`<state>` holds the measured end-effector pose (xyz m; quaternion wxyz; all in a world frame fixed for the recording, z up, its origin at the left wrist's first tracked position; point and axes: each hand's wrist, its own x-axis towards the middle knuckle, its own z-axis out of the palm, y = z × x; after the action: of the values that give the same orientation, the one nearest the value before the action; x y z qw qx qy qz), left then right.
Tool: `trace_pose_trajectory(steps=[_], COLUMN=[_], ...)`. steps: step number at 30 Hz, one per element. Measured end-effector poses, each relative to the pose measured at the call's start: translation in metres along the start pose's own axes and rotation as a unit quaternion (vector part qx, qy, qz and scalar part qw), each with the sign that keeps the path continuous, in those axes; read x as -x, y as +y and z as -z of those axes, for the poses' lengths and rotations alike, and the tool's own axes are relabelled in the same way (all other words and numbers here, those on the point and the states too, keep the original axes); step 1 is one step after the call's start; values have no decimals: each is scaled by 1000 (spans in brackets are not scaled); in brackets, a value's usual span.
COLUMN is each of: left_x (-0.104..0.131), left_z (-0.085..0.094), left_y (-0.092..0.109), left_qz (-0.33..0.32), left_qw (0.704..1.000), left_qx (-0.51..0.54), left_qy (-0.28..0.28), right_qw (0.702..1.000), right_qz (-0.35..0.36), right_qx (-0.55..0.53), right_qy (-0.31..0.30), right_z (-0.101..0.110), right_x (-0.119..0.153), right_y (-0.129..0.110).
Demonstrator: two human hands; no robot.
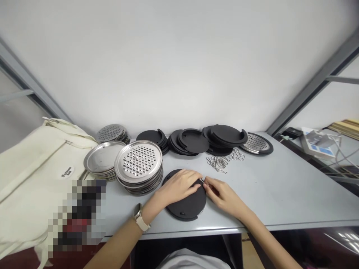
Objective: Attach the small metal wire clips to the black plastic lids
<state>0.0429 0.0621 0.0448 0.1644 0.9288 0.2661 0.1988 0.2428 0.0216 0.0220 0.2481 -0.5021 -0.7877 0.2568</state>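
Note:
A black round disc [185, 205] lies near the table's front edge, with a thin shiny rim showing at its lower right. My left hand [181, 185] rests over the disc's upper part, holding it, its fingertips at the right edge and the thumb bent toward them. At that same edge, the thumb and fingers of my right hand [221, 192] pinch a small metal hook [202, 181], partly hidden by the fingers. Left of the disc stands a stack of round metal graters [138, 161]. Beyond my right hand lies a pile of metal hooks [217, 163].
Round metal plates [103, 157] and another grater stack [111, 132] stand at the left. Black discs [193, 141] are piled along the wall. Small metal rings [237, 154] lie near a black-rimmed grater [256, 144]. Cream fabric [42, 157] covers the left side.

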Motion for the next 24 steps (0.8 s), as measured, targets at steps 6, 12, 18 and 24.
trace_pose_trajectory(steps=[6, 12, 18, 24], left_x=[1, 2, 1, 0], left_z=[1, 0, 1, 2], left_y=[4, 3, 1, 3], left_qz=[20, 20, 3, 19], left_qw=[999, 999, 999, 1000], left_qx=[-39, -44, -29, -14], left_qy=[1, 8, 17, 16], right_qw=[1000, 999, 999, 999], right_qz=[-1, -27, -29, -35], right_qx=[10, -23, -31, -34], right_qy=[-4, -13, -12, -8], right_z=[-1, -1, -1, -3], right_x=[-2, -1, -1, -2], right_y=[1, 1, 2, 3])
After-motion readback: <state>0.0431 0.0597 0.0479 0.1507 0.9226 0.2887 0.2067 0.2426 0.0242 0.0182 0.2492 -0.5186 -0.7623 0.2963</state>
